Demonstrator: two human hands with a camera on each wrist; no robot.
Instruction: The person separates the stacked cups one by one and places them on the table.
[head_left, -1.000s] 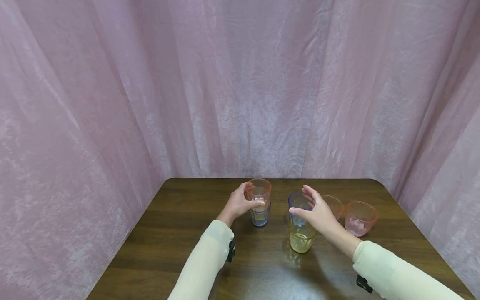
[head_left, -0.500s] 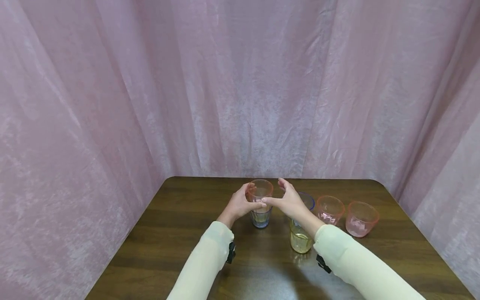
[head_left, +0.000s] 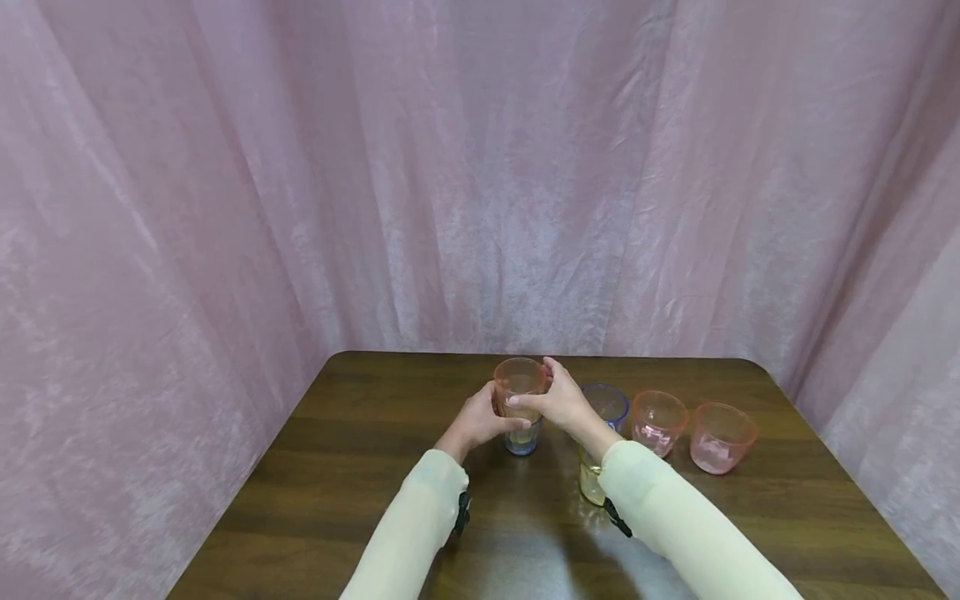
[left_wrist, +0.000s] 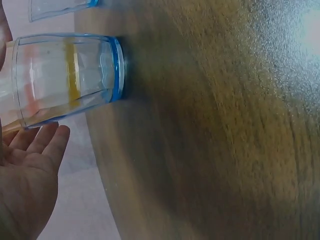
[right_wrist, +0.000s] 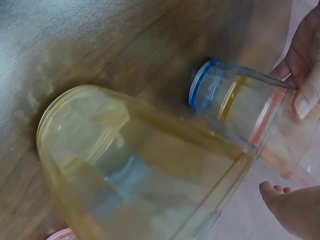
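Three clear cups are nested upright in one stack: a blue cup (head_left: 521,445) at the bottom, a yellow cup (left_wrist: 73,75) inside it, and a pink-rimmed cup (head_left: 519,379) on top. From the left, my left hand (head_left: 480,421) holds around the stack, thumb across the front near the blue cup's rim. Slightly higher, my right hand (head_left: 564,408) holds the pink cup from the right, thumb in front and fingers behind its rim. Beneath my right forearm, a yellow cup (head_left: 590,483) stands with a blue-rimmed cup (head_left: 607,402) nested in it, partly hidden.
Two more pink cups (head_left: 656,421) (head_left: 722,446) stand side by side at the right. All stand on a glossy brown wooden table (head_left: 360,467). A pink curtain (head_left: 480,208) hangs behind the table's far edge.
My right hand has moved left from the yellow-and-blue pair to the three-cup stack and now holds the top pink cup. My left hand has slid slightly lower on the stack.
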